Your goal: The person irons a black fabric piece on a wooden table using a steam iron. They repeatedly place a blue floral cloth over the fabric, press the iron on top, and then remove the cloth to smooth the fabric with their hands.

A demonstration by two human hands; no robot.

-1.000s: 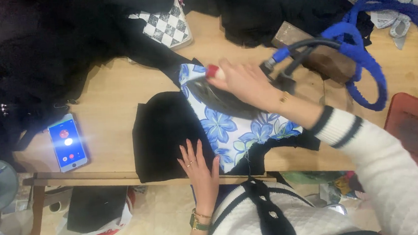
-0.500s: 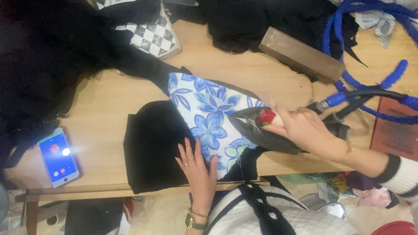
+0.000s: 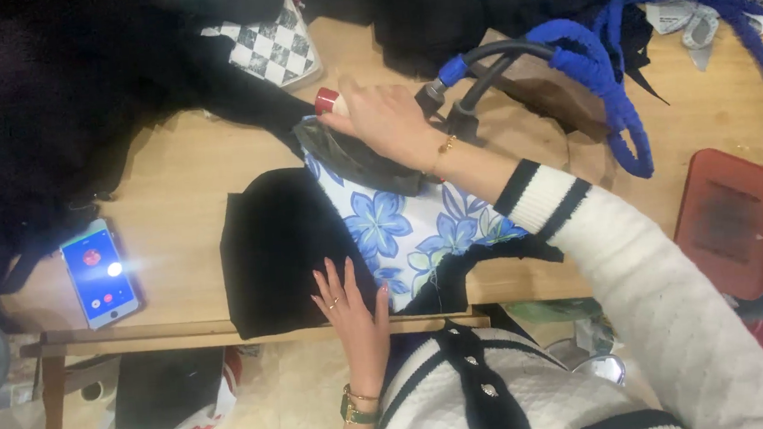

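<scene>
My right hand grips the handle of a dark steam iron with a red knob, pressing it on the far end of a white cloth with blue flowers. That cloth lies on a black fabric piece on the wooden table. My left hand lies flat, fingers spread, on the near edge of the black and flowered fabric, holding it down. A blue-wrapped hose runs from the iron to the right.
A lit smartphone lies at the table's left. Black garments pile at the far left and far side, with a checkered cloth. A red rectangular iron rest sits at the right. A brown wooden block lies under the hose.
My right hand has slid the iron from the near right end of the flowered cloth back to its far end. My left hand stays pressed on the fabric.
</scene>
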